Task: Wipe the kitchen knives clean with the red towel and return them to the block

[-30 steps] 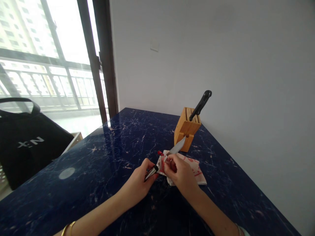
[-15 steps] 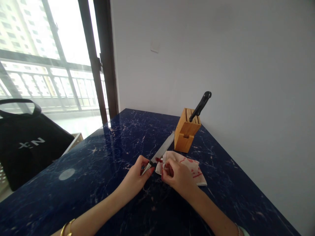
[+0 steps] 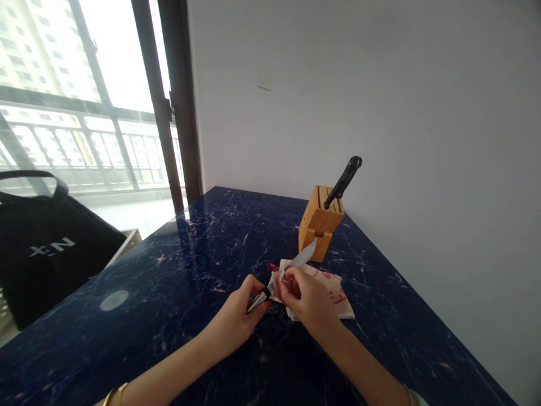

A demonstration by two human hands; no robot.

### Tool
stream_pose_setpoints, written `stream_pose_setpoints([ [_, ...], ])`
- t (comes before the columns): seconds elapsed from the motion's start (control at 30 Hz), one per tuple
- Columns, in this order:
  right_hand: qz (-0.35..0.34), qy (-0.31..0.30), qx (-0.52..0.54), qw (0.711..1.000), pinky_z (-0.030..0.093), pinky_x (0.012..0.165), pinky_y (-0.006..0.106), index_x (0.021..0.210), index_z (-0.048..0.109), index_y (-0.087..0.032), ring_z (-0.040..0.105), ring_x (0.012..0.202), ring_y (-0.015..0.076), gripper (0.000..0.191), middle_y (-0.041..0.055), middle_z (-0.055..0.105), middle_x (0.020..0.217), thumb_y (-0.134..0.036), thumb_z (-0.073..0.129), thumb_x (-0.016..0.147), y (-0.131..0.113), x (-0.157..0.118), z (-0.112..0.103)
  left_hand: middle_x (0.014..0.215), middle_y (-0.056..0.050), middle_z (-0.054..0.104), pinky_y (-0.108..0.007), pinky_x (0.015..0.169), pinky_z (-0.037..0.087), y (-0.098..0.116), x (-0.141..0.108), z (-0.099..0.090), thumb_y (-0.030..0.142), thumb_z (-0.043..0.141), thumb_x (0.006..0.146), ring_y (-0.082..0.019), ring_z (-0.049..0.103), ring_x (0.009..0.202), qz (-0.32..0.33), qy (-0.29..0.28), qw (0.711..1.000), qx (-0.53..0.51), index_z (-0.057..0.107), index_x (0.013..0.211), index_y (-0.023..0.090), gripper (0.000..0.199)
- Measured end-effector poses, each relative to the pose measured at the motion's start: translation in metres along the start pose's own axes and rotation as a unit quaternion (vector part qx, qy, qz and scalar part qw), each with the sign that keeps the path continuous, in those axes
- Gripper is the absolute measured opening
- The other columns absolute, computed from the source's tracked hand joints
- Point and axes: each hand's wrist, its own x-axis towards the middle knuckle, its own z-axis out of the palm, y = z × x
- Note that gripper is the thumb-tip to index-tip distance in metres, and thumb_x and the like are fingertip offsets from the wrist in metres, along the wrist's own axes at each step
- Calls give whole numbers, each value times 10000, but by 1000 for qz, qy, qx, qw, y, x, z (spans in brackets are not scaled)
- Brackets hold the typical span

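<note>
My left hand (image 3: 242, 311) is closed around the handle of a kitchen knife (image 3: 303, 256), whose blade points away to the upper right. A white cloth with red marks (image 3: 333, 287) lies partly on the tabletop. My right hand (image 3: 305, 293) pinches a fold of it around the blade near the handle, so the middle of the blade is covered. A small red bit (image 3: 273, 267) shows at the cloth's left edge; I cannot tell whether it is part of the cloth. The blade's tip appears in front of the wooden knife block (image 3: 310, 225).
One black-handled knife (image 3: 344, 180) stands in the block. The dark blue marbled table (image 3: 177, 287) runs back to a grey wall (image 3: 359, 101). At the left, a black bag (image 3: 54, 254) sits beside the table, near the window. A pale round spot (image 3: 114, 300) marks the tabletop.
The cloth fold now wraps the blade, which was bare along most of its length before. The knife's tip has swung to the right, and my left hand has shifted slightly right.
</note>
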Motion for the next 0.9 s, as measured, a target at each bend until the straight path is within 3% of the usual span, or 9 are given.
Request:
stream_pose_setpoints([
  [0.17, 47, 38, 1, 998, 321, 507, 214, 733, 499, -198, 465, 500, 102, 135, -44, 487, 542, -312, 462, 797, 6, 2, -6, 720, 30, 522, -205, 546, 354, 1, 0, -1, 293, 444, 821, -116, 470, 615, -2, 6, 1000, 4, 418, 838, 206, 93],
  [0.37, -17, -33, 28, 999, 335, 517, 210, 758, 506, -200, 490, 556, 109, 92, -18, 551, 640, -264, 453, 796, -3, -3, 7, 712, 36, 543, -215, 586, 356, -2, 0, 0, 231, 459, 804, -121, 487, 632, 4, 19, 999, 40, 426, 833, 208, 50],
  [0.57, 58, 20, 41, 997, 326, 482, 211, 709, 487, -192, 448, 493, 106, 112, -43, 463, 530, -286, 473, 768, 12, 5, -1, 709, 34, 529, -212, 563, 354, -1, 2, -1, 263, 447, 811, -119, 479, 614, 0, 19, 999, 44, 410, 834, 206, 71],
  [0.9, 55, 40, 38, 997, 338, 508, 214, 752, 502, -201, 482, 528, 115, 97, -28, 516, 573, -290, 476, 779, 4, 0, 2, 682, 45, 523, -202, 537, 337, -1, -1, 2, 222, 465, 792, -111, 462, 587, -1, 13, 999, 49, 414, 827, 211, 63],
])
